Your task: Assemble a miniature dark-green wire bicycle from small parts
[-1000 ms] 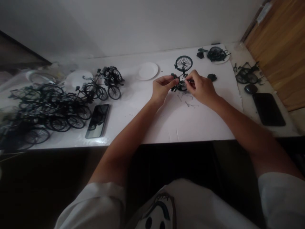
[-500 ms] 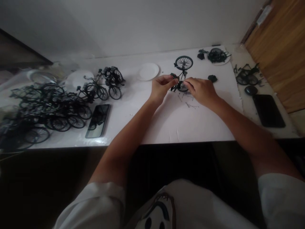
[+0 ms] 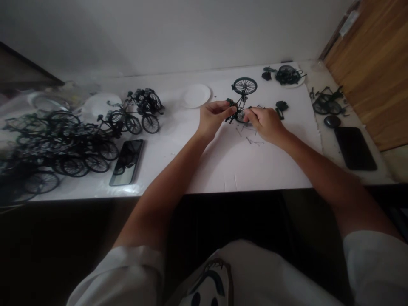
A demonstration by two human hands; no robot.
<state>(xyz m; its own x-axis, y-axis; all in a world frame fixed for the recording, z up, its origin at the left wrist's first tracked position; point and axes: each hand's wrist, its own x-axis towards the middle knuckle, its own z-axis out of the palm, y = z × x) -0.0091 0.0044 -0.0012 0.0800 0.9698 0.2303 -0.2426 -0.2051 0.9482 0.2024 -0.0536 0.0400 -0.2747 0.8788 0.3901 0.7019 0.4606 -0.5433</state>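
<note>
A dark miniature bicycle [image 3: 245, 86] is held over the white board, one spoked wheel pointing away from me. My left hand [image 3: 213, 118] pinches its near part between thumb and fingers. From the right, my right hand [image 3: 266, 124] is closed on a thin pale rod whose end meets the bicycle close to my left fingertips; the rod's kind is too small to make out. Several thin metal pins [image 3: 254, 141] lie on the board just below the hands. Small dark parts [image 3: 281, 106] rest beyond my right hand. My fingers partly cover the bicycle's near wheel.
Many dark miniature bicycles [image 3: 70, 144] crowd the left side, with a phone [image 3: 126, 162] beside them. A white plate [image 3: 196, 95] lies behind my left hand. At right are a plate of parts [image 3: 290, 75], another bicycle [image 3: 327, 100], a round black object [image 3: 332, 121] and a black phone [image 3: 355, 148].
My right hand has shifted slightly left and down, nearer the left fingertips. The bicycle has tilted a little. The whole view has shifted slightly left.
</note>
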